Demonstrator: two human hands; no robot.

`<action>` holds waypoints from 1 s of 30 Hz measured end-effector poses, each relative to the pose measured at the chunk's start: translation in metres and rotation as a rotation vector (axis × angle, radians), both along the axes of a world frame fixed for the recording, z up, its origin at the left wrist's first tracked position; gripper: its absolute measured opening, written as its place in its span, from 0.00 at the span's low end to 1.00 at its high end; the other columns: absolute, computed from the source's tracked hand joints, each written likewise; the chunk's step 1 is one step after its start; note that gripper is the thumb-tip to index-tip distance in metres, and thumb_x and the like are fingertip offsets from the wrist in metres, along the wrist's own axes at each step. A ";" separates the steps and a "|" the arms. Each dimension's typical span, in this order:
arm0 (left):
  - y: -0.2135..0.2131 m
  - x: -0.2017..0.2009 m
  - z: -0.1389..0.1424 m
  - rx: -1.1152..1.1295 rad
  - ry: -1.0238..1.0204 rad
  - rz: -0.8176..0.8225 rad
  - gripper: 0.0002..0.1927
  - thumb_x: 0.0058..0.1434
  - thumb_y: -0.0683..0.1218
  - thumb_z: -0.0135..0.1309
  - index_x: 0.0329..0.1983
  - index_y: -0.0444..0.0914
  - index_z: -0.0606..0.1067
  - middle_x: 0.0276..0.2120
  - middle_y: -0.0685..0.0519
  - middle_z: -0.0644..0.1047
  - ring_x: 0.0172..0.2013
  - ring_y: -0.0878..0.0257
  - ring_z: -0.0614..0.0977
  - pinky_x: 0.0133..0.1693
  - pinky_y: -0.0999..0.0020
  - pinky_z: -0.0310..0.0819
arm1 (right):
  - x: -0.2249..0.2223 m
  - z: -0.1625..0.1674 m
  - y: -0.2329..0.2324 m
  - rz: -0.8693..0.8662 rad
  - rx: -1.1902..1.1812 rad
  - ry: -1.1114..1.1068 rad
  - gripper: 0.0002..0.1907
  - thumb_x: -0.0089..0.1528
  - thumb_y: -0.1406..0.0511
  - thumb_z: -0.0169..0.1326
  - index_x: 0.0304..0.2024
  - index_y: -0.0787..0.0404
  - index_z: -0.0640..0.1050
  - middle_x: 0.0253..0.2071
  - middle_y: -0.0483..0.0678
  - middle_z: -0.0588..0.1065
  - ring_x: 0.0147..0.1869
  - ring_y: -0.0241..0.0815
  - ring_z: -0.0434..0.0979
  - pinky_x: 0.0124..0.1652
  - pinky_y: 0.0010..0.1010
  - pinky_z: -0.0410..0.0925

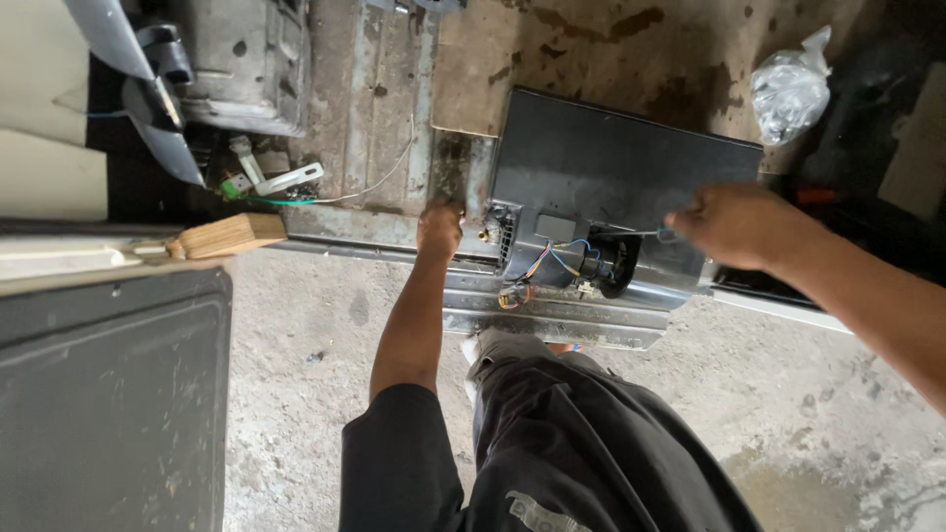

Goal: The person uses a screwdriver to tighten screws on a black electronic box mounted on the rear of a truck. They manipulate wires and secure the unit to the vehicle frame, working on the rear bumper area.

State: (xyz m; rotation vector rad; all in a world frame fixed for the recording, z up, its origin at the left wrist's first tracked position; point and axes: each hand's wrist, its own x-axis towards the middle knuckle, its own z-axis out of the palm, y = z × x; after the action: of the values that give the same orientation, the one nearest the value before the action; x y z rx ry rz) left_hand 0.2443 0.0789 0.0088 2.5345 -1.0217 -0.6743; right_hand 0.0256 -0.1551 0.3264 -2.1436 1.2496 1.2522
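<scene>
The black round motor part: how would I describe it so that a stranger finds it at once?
Find the large dark metal panel lying on the floor. At its near edge, between the person's two hands, sits the black round motor part. Only it has blue and orange wires running into it.

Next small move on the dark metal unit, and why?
Probably keep the left hand braced on the unit at its corner and ease the wire outward with the right hand. The wire runs taut from that fist to the black motor, where coloured leads bunch.
</scene>
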 end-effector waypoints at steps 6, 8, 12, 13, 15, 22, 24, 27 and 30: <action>-0.005 0.013 -0.035 -0.222 -0.152 -0.091 0.15 0.51 0.39 0.59 0.43 0.41 0.79 0.45 0.46 0.78 0.49 0.49 0.79 0.49 0.57 0.74 | -0.023 -0.015 0.035 0.657 0.060 0.099 0.29 0.73 0.46 0.33 0.60 0.61 0.71 0.45 0.59 0.80 0.47 0.51 0.85 0.48 0.45 0.78; -0.001 0.021 -0.039 -0.436 -0.014 0.065 0.04 0.68 0.41 0.54 0.41 0.44 0.79 0.47 0.49 0.79 0.47 0.53 0.80 0.49 0.58 0.76 | -0.018 -0.025 0.029 0.414 -0.071 -0.135 0.28 0.67 0.47 0.44 0.55 0.62 0.75 0.47 0.59 0.79 0.48 0.55 0.83 0.48 0.45 0.78; 0.013 0.029 -0.032 -1.285 1.351 0.952 0.08 0.71 0.45 0.55 0.47 0.34 0.76 0.39 0.50 0.77 0.38 0.60 0.75 0.41 0.62 0.72 | -0.010 -0.026 0.014 -0.008 -0.025 -0.137 0.24 0.69 0.52 0.51 0.52 0.64 0.81 0.46 0.59 0.82 0.45 0.55 0.85 0.49 0.44 0.76; 0.019 0.030 -0.025 -1.401 1.435 0.922 0.07 0.72 0.45 0.54 0.45 0.35 0.75 0.40 0.50 0.77 0.39 0.60 0.77 0.42 0.63 0.73 | -0.011 -0.023 0.015 0.174 0.004 -0.044 0.23 0.69 0.53 0.50 0.58 0.62 0.75 0.51 0.58 0.77 0.45 0.52 0.84 0.47 0.40 0.78; 0.019 0.035 -0.011 -1.475 1.511 0.914 0.06 0.70 0.45 0.52 0.44 0.37 0.74 0.39 0.50 0.77 0.39 0.59 0.78 0.41 0.64 0.75 | -0.018 -0.017 0.024 0.542 0.062 0.145 0.29 0.68 0.55 0.49 0.69 0.56 0.64 0.62 0.58 0.66 0.45 0.47 0.82 0.43 0.33 0.82; 0.002 0.052 -0.017 -0.817 0.993 0.729 0.11 0.67 0.44 0.55 0.49 0.35 0.78 0.38 0.50 0.78 0.33 0.61 0.80 0.34 0.66 0.71 | -0.014 -0.009 0.023 0.085 0.052 -0.053 0.16 0.70 0.60 0.47 0.58 0.57 0.75 0.43 0.52 0.80 0.43 0.43 0.81 0.42 0.34 0.74; -0.006 0.054 -0.025 -0.663 0.731 0.603 0.11 0.66 0.45 0.58 0.47 0.36 0.80 0.38 0.49 0.80 0.35 0.61 0.81 0.36 0.65 0.72 | -0.011 -0.008 0.015 -0.494 0.050 -0.146 0.17 0.68 0.62 0.53 0.57 0.64 0.77 0.43 0.54 0.80 0.44 0.46 0.80 0.39 0.41 0.72; -0.017 0.059 -0.024 -0.519 0.289 0.400 0.10 0.60 0.44 0.63 0.44 0.38 0.82 0.38 0.47 0.82 0.38 0.57 0.83 0.42 0.62 0.77 | -0.018 -0.006 0.024 0.188 0.022 0.125 0.21 0.67 0.63 0.51 0.63 0.58 0.71 0.47 0.53 0.77 0.43 0.43 0.80 0.38 0.34 0.75; -0.020 0.061 -0.023 -0.419 0.014 0.192 0.16 0.53 0.45 0.68 0.44 0.38 0.82 0.41 0.42 0.79 0.39 0.49 0.81 0.42 0.56 0.76 | -0.031 0.001 0.040 1.048 -0.026 0.054 0.31 0.61 0.68 0.52 0.68 0.53 0.66 0.54 0.52 0.72 0.42 0.42 0.79 0.38 0.28 0.77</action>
State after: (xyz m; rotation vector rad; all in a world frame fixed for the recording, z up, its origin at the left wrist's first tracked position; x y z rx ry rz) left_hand 0.3054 0.0584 -0.0141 2.2183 -0.8011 -0.3757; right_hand -0.0053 -0.1151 0.3272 -2.8898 0.0449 1.6231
